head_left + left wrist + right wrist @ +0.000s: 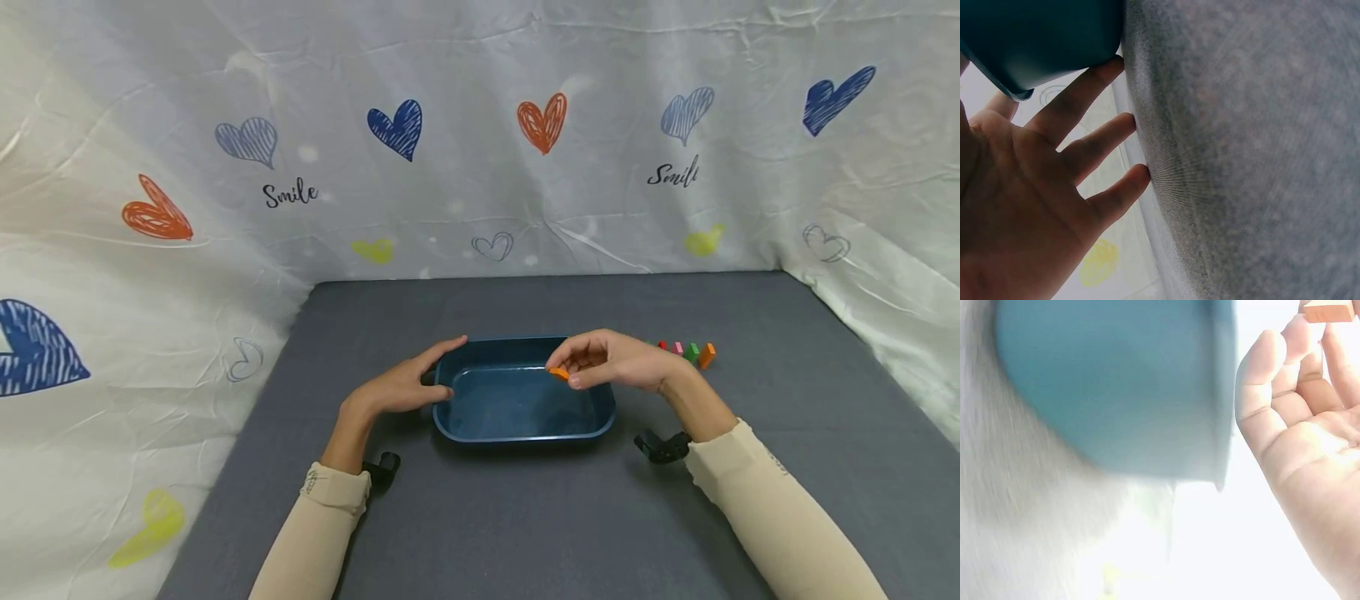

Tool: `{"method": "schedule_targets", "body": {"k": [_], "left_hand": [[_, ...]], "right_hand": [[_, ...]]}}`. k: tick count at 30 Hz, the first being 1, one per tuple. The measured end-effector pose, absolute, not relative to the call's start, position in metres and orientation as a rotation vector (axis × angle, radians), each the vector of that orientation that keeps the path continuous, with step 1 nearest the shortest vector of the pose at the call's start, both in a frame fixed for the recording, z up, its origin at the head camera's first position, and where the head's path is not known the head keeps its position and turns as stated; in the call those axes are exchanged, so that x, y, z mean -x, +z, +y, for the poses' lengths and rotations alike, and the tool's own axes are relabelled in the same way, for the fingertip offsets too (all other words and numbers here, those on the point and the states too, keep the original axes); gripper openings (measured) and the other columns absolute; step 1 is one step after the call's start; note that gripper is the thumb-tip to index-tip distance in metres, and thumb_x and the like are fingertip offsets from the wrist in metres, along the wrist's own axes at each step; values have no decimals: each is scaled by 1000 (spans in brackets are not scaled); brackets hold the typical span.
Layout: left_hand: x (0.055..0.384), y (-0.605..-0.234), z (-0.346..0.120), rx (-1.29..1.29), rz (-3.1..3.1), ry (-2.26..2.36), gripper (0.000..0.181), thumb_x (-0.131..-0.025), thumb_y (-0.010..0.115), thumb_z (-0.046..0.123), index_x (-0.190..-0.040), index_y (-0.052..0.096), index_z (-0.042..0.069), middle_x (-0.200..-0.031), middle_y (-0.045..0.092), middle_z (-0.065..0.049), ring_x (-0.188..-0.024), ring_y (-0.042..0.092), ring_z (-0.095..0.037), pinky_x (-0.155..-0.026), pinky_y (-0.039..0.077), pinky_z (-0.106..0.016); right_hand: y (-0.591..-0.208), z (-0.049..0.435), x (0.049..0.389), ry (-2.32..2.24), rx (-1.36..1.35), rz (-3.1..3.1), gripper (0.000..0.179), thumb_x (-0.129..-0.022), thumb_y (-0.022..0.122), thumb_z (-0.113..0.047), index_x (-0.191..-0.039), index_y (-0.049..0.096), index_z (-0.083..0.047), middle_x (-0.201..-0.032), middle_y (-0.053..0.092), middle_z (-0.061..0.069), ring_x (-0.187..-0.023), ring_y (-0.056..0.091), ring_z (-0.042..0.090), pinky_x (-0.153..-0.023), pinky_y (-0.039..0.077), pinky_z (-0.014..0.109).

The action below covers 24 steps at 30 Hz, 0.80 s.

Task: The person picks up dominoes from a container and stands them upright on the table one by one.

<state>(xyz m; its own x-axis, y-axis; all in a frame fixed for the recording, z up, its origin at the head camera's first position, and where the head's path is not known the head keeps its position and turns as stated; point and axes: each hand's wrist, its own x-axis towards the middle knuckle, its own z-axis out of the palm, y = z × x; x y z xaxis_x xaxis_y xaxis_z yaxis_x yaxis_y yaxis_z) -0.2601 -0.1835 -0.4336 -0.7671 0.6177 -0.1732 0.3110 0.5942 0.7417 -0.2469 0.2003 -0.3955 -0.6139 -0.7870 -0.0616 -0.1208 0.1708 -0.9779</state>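
Observation:
A dark blue rectangular dish (517, 437) stands on the grey table. My left hand (405, 385) is at its left end, thumb at the rim and index finger reaching to the back corner. In the left wrist view the fingers (1063, 106) are spread and fairly straight; one touches the dish's outer wall (1054, 37), and two lower fingertips are at the table cloth. Above the dish's right part, my right hand (611, 360) pinches a small orange block (559, 373) between thumb and fingertips. The same block (1329, 312) shows at the top of the right wrist view.
Right of the dish, partly behind the right wrist, stands a row of small blocks: red (662, 345), pink (678, 348), green (692, 352) and orange (707, 356). A white sheet (480, 192) with printed hearts hangs behind the table (480, 517) and along its sides.

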Motion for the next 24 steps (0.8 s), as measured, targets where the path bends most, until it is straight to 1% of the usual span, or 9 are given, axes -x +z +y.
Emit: {"method": "schedule_targets", "body": {"k": [2, 5, 7, 9, 12, 16, 20, 22, 24], "left_hand": [[260, -434, -184, -745, 2413, 1003, 82, -97, 62, 25, -163, 15, 41, -172, 12, 1, -158, 18, -34, -115, 32, -65], [260, -434, -183, -736, 2417, 998, 82, -97, 62, 26, -162, 16, 43, -172, 13, 2, -158, 19, -34, -116, 32, -65], [259, -433, -183, -730, 2419, 997, 82, -97, 62, 26, -162, 16, 43, -172, 13, 2, -157, 19, -34, -115, 32, -65], [258, -432, -183, -723, 2420, 995, 82, -97, 62, 27, -162, 16, 44, -172, 13, 2, -157, 19, -35, -115, 32, -66], [257, -431, -182, -725, 2419, 1003, 82, -97, 63, 26, -162, 17, 42, -172, 14, 1, -157, 20, -36, -115, 32, -67], [257, -432, -182, -732, 2410, 1025, 81, -97, 63, 25, -163, 18, 40, -172, 14, 0, -157, 20, -35, -114, 32, -68], [257, -431, -183, -743, 2399, 1044, 81, -97, 63, 23, -163, 18, 37, -172, 14, -1, -157, 19, -35, -115, 31, -68], [257, -430, -182, -745, 2397, 1045, 82, -97, 63, 23, -163, 18, 37, -172, 14, 0, -157, 19, -35, -115, 31, -68], [257, -431, -183, -747, 2395, 1041, 81, -97, 63, 23, -163, 18, 38, -172, 14, 0, -157, 18, -34, -115, 31, -67]], "right_hand": [[-391, 215, 247, -1509, 839, 1910, 38, -97, 67, -7, -131, 59, 8, -109, 70, 0, -91, 63, 17, -85, 56, 37], [-387, 237, 247, -1543, 812, 1965, 39, -98, 65, -4, -134, 58, 7, -117, 71, 0, -97, 65, 16, -87, 57, 33], [-385, 251, 247, -1555, 784, 2009, 37, -98, 64, -4, -134, 59, 4, -118, 72, -1, -97, 66, 16, -78, 55, 28], [-384, 265, 246, -1565, 755, 2052, 35, -99, 63, -4, -134, 61, 0, -117, 72, -1, -93, 66, 15, -67, 51, 28], [-385, 285, 244, -1570, 715, 2139, 33, -101, 60, -4, -133, 63, -6, -113, 73, -4, -83, 64, 14, -59, 46, 33], [-387, 309, 240, -1600, 666, 2237, 33, -103, 57, -4, -135, 62, -7, -115, 72, -6, -84, 66, 17, -64, 52, 35], [-390, 329, 234, -1632, 607, 2325, 33, -104, 54, -5, -137, 61, -9, -112, 71, -8, -87, 68, 18, -65, 52, 36], [-391, 336, 232, -1653, 577, 2365, 33, -104, 53, -5, -136, 61, -10, -112, 71, -9, -90, 67, 15, -71, 53, 34], [-393, 343, 229, -1677, 541, 2399, 34, -104, 53, -4, -137, 60, -8, -114, 70, -11, -95, 66, 12, -79, 54, 27]]}}
